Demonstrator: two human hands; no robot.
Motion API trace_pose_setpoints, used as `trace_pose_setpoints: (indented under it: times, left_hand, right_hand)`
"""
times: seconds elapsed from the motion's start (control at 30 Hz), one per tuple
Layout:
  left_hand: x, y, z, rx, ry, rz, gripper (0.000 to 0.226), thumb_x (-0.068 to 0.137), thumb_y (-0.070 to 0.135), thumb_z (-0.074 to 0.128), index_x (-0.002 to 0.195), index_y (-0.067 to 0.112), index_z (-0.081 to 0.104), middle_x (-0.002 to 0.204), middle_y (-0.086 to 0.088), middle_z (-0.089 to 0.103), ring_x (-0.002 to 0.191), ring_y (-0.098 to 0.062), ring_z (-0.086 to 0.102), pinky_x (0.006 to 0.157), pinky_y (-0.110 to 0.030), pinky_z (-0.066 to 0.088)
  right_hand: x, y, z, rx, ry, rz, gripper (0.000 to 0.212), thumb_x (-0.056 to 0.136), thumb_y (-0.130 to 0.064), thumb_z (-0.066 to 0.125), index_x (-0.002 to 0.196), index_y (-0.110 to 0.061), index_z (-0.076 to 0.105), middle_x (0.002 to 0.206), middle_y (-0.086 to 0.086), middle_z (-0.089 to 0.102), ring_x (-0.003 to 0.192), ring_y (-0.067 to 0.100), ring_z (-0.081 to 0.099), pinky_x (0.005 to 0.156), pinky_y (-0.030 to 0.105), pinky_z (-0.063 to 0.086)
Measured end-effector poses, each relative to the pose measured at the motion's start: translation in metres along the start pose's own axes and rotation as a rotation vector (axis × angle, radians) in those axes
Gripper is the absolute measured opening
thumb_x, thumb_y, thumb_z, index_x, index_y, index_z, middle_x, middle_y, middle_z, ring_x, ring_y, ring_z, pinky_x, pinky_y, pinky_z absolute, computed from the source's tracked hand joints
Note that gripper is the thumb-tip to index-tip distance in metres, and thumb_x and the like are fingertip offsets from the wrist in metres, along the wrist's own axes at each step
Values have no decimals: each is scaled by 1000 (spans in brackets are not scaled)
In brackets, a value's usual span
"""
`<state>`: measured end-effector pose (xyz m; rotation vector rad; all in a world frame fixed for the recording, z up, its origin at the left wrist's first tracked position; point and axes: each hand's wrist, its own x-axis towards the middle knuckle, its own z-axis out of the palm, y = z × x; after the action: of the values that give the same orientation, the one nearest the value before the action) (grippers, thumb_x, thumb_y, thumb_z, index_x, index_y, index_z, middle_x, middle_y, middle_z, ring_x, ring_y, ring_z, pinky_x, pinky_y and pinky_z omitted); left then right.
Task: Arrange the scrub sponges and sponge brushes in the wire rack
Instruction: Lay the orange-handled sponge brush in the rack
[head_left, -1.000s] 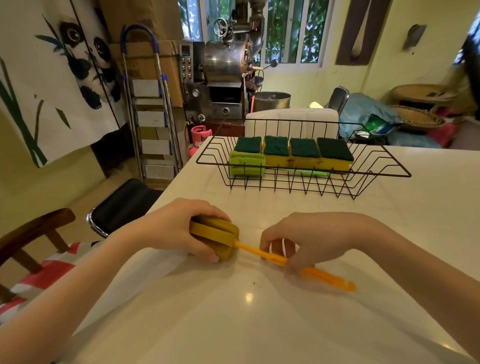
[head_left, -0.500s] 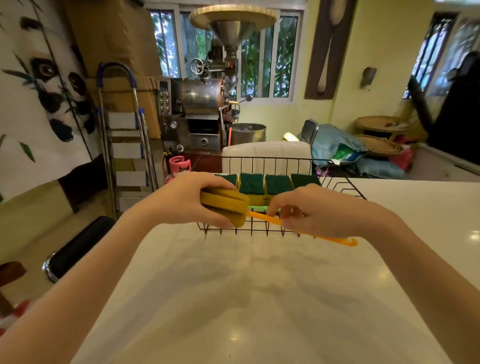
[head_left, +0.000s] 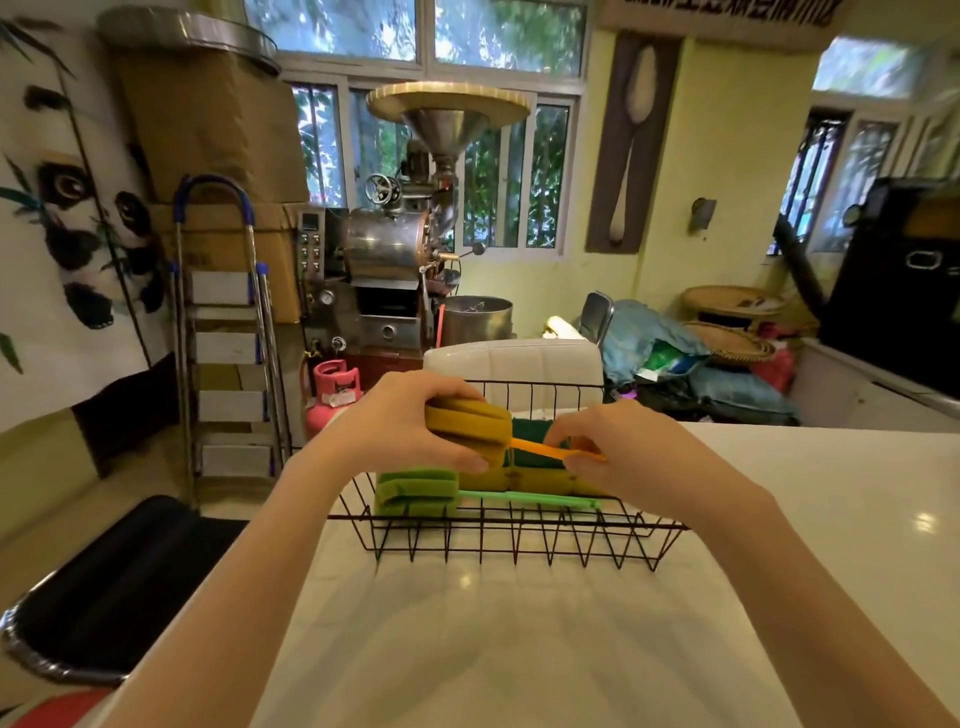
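Sponges (head_left: 530, 452) and 1 green brush (head_left: 415, 492) lie in the rack (head_left: 498, 525); both hands, left (head_left: 400, 431) and right (head_left: 628, 457), pinch the yellow brush (head_left: 467, 428) above it, at 12 o'clock; not yet down.

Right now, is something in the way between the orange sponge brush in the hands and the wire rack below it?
Nothing visible blocks it. Both hands, left and right, hold the orange sponge brush above the wire rack, over the green brush and sponges.

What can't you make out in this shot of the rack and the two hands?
Head view only:
- Scrub sponges: the row is mostly hidden behind both hands, so no count.
- Orange brush handle: its far end is covered by the right hand.
- Yellow sponge head: partly covered by the left hand.
- Wire rack: its right rear corner is hidden by the right arm.
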<state>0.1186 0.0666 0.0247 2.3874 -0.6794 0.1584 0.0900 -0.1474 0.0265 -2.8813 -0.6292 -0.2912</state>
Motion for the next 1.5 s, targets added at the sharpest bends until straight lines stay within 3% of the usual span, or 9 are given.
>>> trace_pose_setpoints:
  times: [0.17,0.3,0.53,0.73,0.9,1.07,1.17,1.27,1.5]
  left_hand:
    - [5,0,3,59,153,54,86,59,36,80,130,36,32,119,9,42,108,-10,45,94,-32,45]
    - [5,9,3,-357,321,23,107,54,49,78,138,38,13,133,13,35,120,-5,37,96,-24,34]
    - [6,15,24,-627,-124,-166,56,79,45,48,129,21,44,132,3,54,116,-5,53,94,-20,45]
    - [6,31,32,-556,-64,-71,25,88,17,51,107,27,62,104,3,71,94,-8,67,82,-20,54]
    - [3,24,27,-285,33,3,26,84,13,57,104,30,62,90,4,73,84,-4,69,76,-20,56]
    - [5,4,16,48,31,-9,19,84,17,57,99,16,68,85,0,72,83,-10,67,83,-30,54]
    - [7,-6,16,142,-51,-44,17,84,18,57,97,16,68,86,-1,72,83,-16,66,85,-38,54]
    - [9,-13,20,162,-137,-61,17,84,17,59,97,17,69,87,1,73,82,-13,66,86,-37,54]
    - [12,-23,32,149,-249,-54,17,82,16,61,96,20,69,88,3,71,81,-7,63,83,-25,50]
  right_hand:
    - [3,14,4,52,49,2,24,90,-24,49,111,-29,60,88,-8,61,79,13,56,70,27,49]
    - [3,28,4,378,213,4,16,87,-19,58,101,-26,63,87,-6,68,82,9,64,77,25,53]
    - [3,16,3,1339,385,91,15,84,-2,57,90,-16,60,80,3,71,74,13,72,65,28,60]
    - [4,-1,15,1646,448,101,9,85,-7,56,93,-12,58,75,1,74,77,17,72,71,32,60]
    - [7,-7,24,1380,420,150,9,86,-10,57,93,-14,61,81,-2,73,84,13,71,70,21,58]
    - [-9,13,-12,600,-47,-39,22,87,-18,57,106,-27,64,94,-13,69,89,1,66,79,17,54]
    - [-15,28,-27,534,127,-82,33,83,-17,62,109,-38,59,110,-16,64,103,-2,60,92,20,47]
    - [-9,50,-17,193,65,-37,59,81,-21,66,131,-36,40,143,-9,37,134,12,27,110,31,24]
    - [4,71,15,258,-175,106,58,75,-24,72,125,-33,44,120,-4,52,106,16,52,88,27,46]
